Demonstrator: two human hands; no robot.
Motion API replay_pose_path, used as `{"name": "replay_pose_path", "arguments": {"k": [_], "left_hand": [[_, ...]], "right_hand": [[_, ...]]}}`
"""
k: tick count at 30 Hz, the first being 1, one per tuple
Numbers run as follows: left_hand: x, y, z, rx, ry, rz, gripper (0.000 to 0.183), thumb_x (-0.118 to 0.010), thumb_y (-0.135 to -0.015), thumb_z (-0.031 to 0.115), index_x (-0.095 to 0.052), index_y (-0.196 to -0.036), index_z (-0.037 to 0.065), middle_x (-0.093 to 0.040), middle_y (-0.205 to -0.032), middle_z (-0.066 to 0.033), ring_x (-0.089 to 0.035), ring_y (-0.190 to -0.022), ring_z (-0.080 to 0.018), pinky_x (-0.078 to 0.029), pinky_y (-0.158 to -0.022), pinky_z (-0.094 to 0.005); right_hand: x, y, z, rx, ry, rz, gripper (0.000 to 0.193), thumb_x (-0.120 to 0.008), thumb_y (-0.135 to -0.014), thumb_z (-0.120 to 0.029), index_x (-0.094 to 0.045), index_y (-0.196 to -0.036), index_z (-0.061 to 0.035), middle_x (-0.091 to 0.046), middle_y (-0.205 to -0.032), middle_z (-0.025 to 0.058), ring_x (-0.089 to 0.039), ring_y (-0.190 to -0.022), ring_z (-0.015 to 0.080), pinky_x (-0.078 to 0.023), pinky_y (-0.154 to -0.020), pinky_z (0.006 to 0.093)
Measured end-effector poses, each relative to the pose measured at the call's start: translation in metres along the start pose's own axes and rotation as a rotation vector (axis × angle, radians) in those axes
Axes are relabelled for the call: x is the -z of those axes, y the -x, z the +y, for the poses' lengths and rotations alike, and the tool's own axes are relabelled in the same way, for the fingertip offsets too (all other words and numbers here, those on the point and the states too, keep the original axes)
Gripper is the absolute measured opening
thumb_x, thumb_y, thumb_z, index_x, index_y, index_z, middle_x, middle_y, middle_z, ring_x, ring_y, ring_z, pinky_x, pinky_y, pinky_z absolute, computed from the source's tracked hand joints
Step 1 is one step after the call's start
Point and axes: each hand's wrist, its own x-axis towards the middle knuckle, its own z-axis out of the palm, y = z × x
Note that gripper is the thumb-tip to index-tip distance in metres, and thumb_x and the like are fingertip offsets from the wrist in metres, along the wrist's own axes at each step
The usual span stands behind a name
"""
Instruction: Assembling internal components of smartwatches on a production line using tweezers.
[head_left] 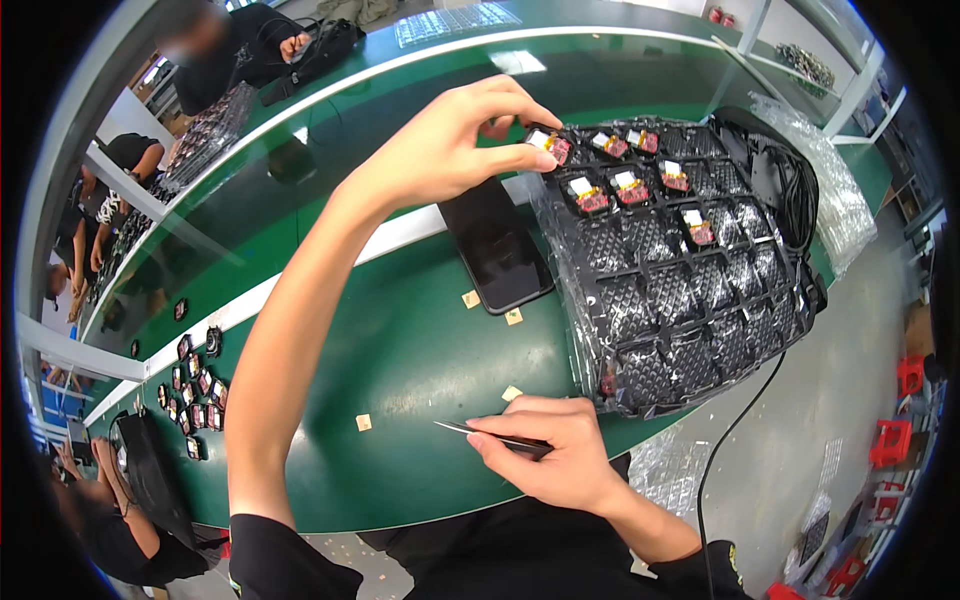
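Note:
My left hand (465, 140) reaches over the far left corner of a black plastic compartment tray (665, 300). Its thumb and forefinger pinch a small red circuit board (552, 147) with a white part, at the corner compartment. Several similar boards, such as this red board (630, 188) with white and yellow parts, lie in the tray's far compartments; the nearer ones show none. Close to the table's front edge, my right hand (550, 450) is closed around dark tweezers (515, 441) with a thin silver tip pointing left. Nothing shows between the tips.
A black phone (495, 245) lies left of the tray on the green table (400, 350). Small tan squares (363, 423) are scattered nearby. Several small black-cased pieces (193, 390) sit at the left. Black cables (800, 190) bundle beyond the tray's right side. Other people work across and left.

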Motion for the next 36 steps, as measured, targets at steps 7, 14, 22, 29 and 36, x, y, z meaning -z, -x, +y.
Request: {"name": "replay_pose_path", "arguments": {"k": [7, 14, 22, 29, 36], "left_hand": [[-0.009, -0.006, -0.035, 0.022, 0.058, -0.049, 0.052, -0.075, -0.106, 0.031, -0.067, -0.154, 0.011, -0.071, -0.150, -0.0124, -0.065, -0.138, -0.0276, -0.049, -0.118, -0.0453], [0.008, 0.110, -0.048, 0.094, -0.185, 0.137, 0.042, -0.069, -0.110, 0.025, -0.067, -0.147, 0.007, -0.069, -0.149, -0.0149, -0.061, -0.141, -0.0351, -0.047, -0.121, -0.0477], [0.170, 0.390, -0.117, 1.080, -1.189, 0.175, 0.029, -0.066, -0.104, 0.026, -0.076, -0.127, 0.012, -0.075, -0.124, -0.0168, -0.070, -0.121, -0.0416, -0.057, -0.102, -0.0568], [0.175, 0.413, -0.117, 0.829, -0.764, 0.475, 0.035, -0.076, -0.099, 0.012, -0.068, -0.131, 0.001, -0.074, -0.115, -0.0239, -0.073, -0.103, -0.0439, -0.058, -0.093, -0.0489], [0.047, 0.287, -0.009, 0.430, -0.201, 0.289, 0.054, -0.084, -0.096, 0.008, -0.065, -0.145, 0.003, -0.070, -0.130, -0.0138, -0.071, -0.113, -0.0228, -0.060, -0.098, -0.0376]], "right_hand": [[-0.008, 0.001, 0.000, 0.015, -0.003, 0.003, 0.016, -0.086, -0.090, 0.001, -0.086, -0.106, 0.0023, -0.069, -0.071, 0.0041, -0.057, -0.056, 0.0081, -0.040, -0.050, 0.0272], [0.001, 0.007, 0.000, -0.027, 0.050, 0.044, 0.018, -0.087, -0.087, 0.003, -0.086, -0.104, 0.0025, -0.071, -0.070, 0.0044, -0.059, -0.056, 0.0073, -0.039, -0.051, 0.0253], [-0.008, -0.001, 0.000, -0.033, 0.075, 0.005, 0.017, -0.088, -0.087, 0.002, -0.086, -0.104, 0.0032, -0.069, -0.069, 0.0047, -0.056, -0.055, 0.0076, -0.037, -0.052, 0.0256], [-0.008, 0.001, 0.005, -0.062, 0.125, 0.016, 0.016, -0.084, -0.087, 0.006, -0.084, -0.102, 0.0053, -0.064, -0.071, 0.0029, -0.052, -0.061, 0.0072, -0.034, -0.056, 0.0247], [-0.009, 0.006, 0.003, -0.091, 0.212, 0.039, 0.014, -0.081, -0.090, 0.007, -0.083, -0.104, 0.0077, -0.064, -0.076, 0.0027, -0.054, -0.066, 0.0068, -0.037, -0.060, 0.0223]]}}
